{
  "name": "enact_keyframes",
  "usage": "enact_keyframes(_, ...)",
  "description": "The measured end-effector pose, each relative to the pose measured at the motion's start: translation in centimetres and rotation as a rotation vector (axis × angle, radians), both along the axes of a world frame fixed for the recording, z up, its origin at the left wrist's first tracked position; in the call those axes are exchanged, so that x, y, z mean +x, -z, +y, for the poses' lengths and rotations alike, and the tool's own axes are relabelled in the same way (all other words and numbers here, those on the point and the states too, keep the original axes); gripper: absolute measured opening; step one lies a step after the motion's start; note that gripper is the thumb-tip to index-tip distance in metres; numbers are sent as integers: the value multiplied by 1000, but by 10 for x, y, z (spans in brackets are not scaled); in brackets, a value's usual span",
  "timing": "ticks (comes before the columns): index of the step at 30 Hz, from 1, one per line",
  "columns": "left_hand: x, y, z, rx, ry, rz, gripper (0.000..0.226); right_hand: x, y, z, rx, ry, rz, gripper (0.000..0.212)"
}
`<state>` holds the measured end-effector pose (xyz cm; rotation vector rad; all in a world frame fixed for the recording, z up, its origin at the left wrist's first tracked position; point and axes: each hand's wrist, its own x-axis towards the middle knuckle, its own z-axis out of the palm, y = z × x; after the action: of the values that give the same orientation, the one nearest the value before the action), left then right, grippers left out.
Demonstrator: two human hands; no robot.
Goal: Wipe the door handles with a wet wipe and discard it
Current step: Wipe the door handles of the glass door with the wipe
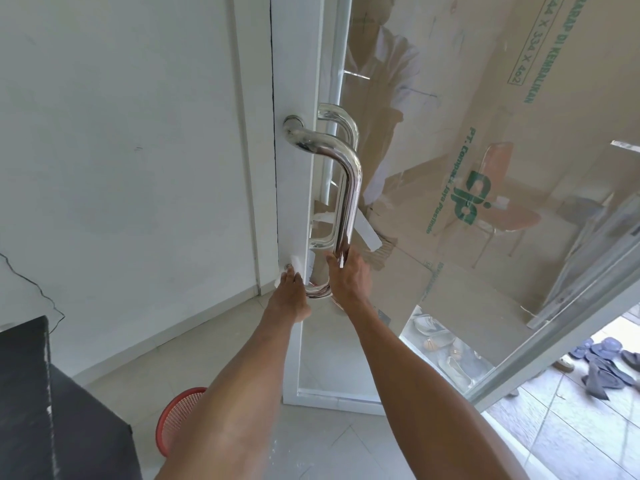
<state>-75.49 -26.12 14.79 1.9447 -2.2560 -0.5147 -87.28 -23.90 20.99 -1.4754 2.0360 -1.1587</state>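
Fingers of the left hand are bunching tight on a white wet wipe, pressing it onto the lower foot of the door handle, right where that foot is meeting the white edge of the door. A bit of wipe is sticking out above the fingertips, another bit to their left. The right hand is gripping the lower end of the handle's upright bar, thumb lying on the bar's left side and the other fingers curling round the far side, mostly hidden. Both hands are sitting just beside each other at the handle's bottom bend. The handle is shiny chrome and D-shaped, standing upright. A second handle is showing through the glass on the door's other side. Cardboard with green print is leaning behind the glass. A red basket is sitting on the floor tiles by the left forearm, near a black cabinet at lower left. Shoes are lying on the tiles at far right.
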Motion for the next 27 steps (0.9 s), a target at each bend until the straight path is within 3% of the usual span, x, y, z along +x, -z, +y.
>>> enact_keyframes(5, -8, 2, 6, 15, -30, -37, 91, 2, -4, -2, 45, 7, 19, 35)
enact_keyframes(13, -3, -9, -2, 53, 21, -117, 87, 4, -11, -1, 102, 44, 41, 38)
enact_keyframes(21, -8, 2, 8, -60, 5, -139, 80, 2, -13, -2, 151, 35, 46, 39)
enact_keyframes(27, -12, 5, 13, 2, -94, 49, 84, 2, -14, 2, 152, 28, 58, 40)
